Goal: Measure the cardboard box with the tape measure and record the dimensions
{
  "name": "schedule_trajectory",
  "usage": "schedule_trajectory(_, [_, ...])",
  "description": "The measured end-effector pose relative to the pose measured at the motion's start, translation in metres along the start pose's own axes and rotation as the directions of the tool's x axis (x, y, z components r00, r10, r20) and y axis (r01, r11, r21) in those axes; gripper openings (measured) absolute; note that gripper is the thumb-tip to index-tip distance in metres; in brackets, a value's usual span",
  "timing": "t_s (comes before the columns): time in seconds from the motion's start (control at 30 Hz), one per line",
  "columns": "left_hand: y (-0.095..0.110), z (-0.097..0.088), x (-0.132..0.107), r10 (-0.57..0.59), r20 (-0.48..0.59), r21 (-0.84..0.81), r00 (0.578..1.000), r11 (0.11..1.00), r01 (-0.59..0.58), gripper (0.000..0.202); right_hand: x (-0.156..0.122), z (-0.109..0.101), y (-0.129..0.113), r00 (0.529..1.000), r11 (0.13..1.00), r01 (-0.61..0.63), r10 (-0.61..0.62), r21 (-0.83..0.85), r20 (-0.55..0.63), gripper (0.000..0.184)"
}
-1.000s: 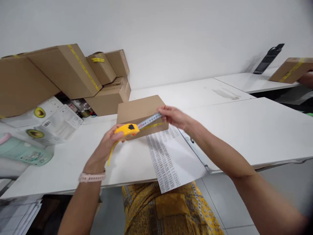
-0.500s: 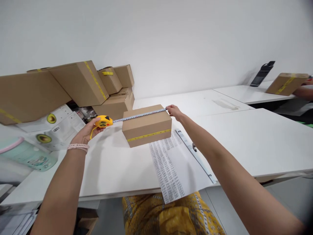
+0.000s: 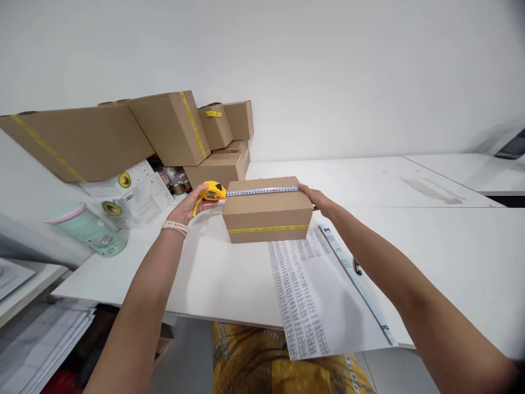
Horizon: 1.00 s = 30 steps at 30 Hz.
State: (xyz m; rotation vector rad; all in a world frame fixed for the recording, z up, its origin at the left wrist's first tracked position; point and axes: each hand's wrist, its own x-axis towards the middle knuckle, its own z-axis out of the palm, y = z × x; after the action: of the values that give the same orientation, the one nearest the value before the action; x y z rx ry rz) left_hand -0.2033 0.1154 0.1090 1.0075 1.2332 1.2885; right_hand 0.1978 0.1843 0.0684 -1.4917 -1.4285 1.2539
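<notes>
A brown cardboard box (image 3: 266,205) with a yellow tape strip along its front side rests on the white table. My left hand (image 3: 196,201) grips a yellow tape measure (image 3: 214,190) at the box's left end, its yellow wrist strap hanging down. The pale measuring blade (image 3: 262,191) lies extended across the box's top, from the case to the right edge. There my right hand (image 3: 315,198) pinches the blade's end against the box, some fingers hidden behind the right side. Under the box's front right corner lies a printed sheet (image 3: 299,295).
Taped cardboard boxes (image 3: 168,128) are stacked at the back left, above white cartons with avocado pictures (image 3: 127,191). A mint tumbler (image 3: 90,227) stands at the table's left. A pale blue printed strip (image 3: 356,279) borders the sheet's right side. A dark bottle (image 3: 511,146) shows far right.
The view has turned right. The tape measure's case has come closer to the box's left edge, with less blade showing between them. My right hand now holds the blade down at the right edge.
</notes>
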Motion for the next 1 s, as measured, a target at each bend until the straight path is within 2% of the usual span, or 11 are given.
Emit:
schedule_trajectory(0.1, [0.001,0.001,-0.001,0.006,-0.011,0.032,1.000,0.999,-0.005,0.048,0.000,0.002,-0.004,0.999,1.000,0.024,-0.024,-0.004,-0.040,0.042])
schedule_trajectory(0.27, [0.017,0.009,-0.016,0.086,-0.045,0.088,0.995,0.993,-0.082,0.043,0.006,0.002,-0.013,0.965,0.985,0.092,-0.123,-0.143,-0.233,0.035])
schedule_trajectory(0.37, [0.023,0.021,-0.054,0.121,0.085,0.160,0.989,0.978,-0.133,0.052,0.007,-0.001,-0.024,0.955,0.983,0.130,-0.159,-0.129,-0.251,0.033])
schedule_trajectory(0.43, [0.012,0.039,-0.093,0.027,0.240,0.217,0.970,0.973,-0.080,0.057,0.006,-0.001,-0.035,0.942,0.973,0.216,-0.228,-0.075,-0.245,0.030])
schedule_trajectory(0.5, [-0.012,0.065,-0.135,-0.135,0.454,0.236,0.881,0.971,0.027,0.057,0.004,0.005,-0.045,0.922,0.943,0.330,-0.330,-0.032,-0.203,0.030])
schedule_trajectory(0.57, [-0.040,0.097,-0.172,-0.232,0.575,0.173,0.785,0.972,0.161,0.063,0.003,0.015,-0.053,0.911,0.913,0.407,-0.408,-0.036,-0.062,0.032])
schedule_trajectory(0.6, [-0.053,0.114,-0.184,-0.244,0.608,0.127,0.755,0.969,0.211,0.062,0.004,0.022,-0.057,0.908,0.907,0.418,-0.417,-0.058,0.031,0.034])
schedule_trajectory(0.67, [-0.069,0.145,-0.195,-0.182,0.554,0.000,0.813,0.976,0.218,0.055,0.010,0.035,-0.062,0.908,0.907,0.405,-0.384,-0.115,0.166,0.037])
schedule_trajectory(0.77, [-0.068,0.175,-0.180,-0.085,0.432,-0.145,0.898,0.976,0.162,0.056,0.028,0.052,-0.071,0.942,0.907,0.334,-0.311,-0.257,0.126,0.041])
schedule_trajectory(0.87, [-0.053,0.184,-0.151,-0.051,0.360,-0.220,0.931,0.966,0.138,0.055,0.051,0.067,-0.079,0.959,0.872,0.264,-0.284,-0.413,0.013,0.040])
schedule_trajectory(1.0, [-0.045,0.185,-0.133,-0.102,0.314,-0.222,0.944,0.959,0.177,0.057,0.072,0.078,-0.080,0.960,0.842,0.232,-0.280,-0.487,-0.026,0.029])
